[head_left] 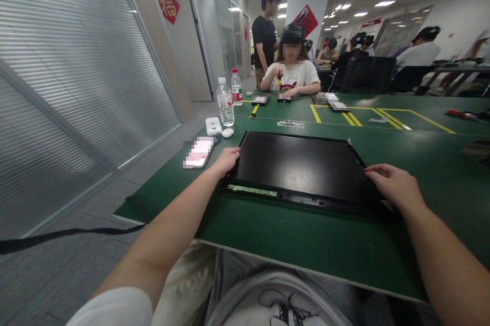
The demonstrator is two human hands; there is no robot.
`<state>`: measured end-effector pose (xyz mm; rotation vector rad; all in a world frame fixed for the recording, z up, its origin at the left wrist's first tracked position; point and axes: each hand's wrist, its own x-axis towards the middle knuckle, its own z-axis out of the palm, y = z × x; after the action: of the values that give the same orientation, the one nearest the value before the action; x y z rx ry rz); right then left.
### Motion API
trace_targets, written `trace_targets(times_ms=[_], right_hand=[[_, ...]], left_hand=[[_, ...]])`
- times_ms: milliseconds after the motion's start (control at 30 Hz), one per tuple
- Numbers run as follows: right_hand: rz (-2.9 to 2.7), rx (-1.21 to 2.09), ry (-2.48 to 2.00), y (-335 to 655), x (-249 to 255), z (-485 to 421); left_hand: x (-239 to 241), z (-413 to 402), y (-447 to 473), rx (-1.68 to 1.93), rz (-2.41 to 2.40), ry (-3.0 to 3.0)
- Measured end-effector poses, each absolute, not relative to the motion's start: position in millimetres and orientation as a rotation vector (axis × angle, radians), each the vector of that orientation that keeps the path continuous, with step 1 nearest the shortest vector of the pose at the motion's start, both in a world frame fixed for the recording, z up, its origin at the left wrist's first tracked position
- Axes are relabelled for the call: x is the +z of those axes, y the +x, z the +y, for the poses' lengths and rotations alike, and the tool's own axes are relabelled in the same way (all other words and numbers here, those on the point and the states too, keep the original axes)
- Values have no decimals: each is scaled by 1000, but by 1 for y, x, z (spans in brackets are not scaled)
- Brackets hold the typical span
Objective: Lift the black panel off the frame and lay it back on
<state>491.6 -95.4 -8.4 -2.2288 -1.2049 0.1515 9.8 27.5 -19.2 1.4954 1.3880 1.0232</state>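
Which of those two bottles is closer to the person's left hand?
The white-capped bottle, standing in front. The red-capped bottle, with red on its label, stands farther back from the left hand.

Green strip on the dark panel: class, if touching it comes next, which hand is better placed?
Likely the left hand: it touches the left edge of the dark panel, nearer the green strip; the right hand is opposite.

Black rectangular display panel (298, 160) in black frame (306, 199): flat on green desk (306, 236); green circuit-board strip (252, 191) exposed, near-left edge.
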Motion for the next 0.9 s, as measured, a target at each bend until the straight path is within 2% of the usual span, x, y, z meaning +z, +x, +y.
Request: trace_targets(times_ms=[367,900], right_hand=[[-1132,279,-2167,514,-22,-89],[-1091,319,-2184,507,-17,-91]], left_hand=[[-12,25,3,935,1310,1134],[-6,20,-11,872,1180,1245]])
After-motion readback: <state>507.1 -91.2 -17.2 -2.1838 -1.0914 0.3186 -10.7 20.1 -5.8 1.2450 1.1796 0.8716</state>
